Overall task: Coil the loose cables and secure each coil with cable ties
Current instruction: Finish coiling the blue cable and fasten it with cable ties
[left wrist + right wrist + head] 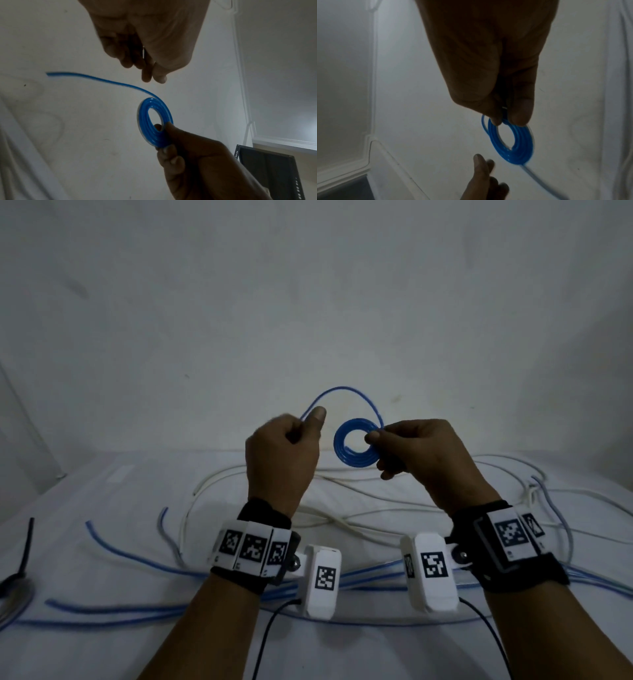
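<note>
Nearest, loose blue cables and white cables sprawl over the white-covered counter, partly hidden behind both wrists; their ends run out of view at the right edge. At far left a dark strap-like thing is cut off and too blurred to identify. Above them, the right hand pinches a small blue coil between thumb and fingers, held in the air, upright. From the coil a loose blue strand arcs over to the left hand, whose fingers are curled with the thumb up; the strand meets the thumb, but whether it is gripped cannot be told. Behind stands a plain pale wall.
</note>
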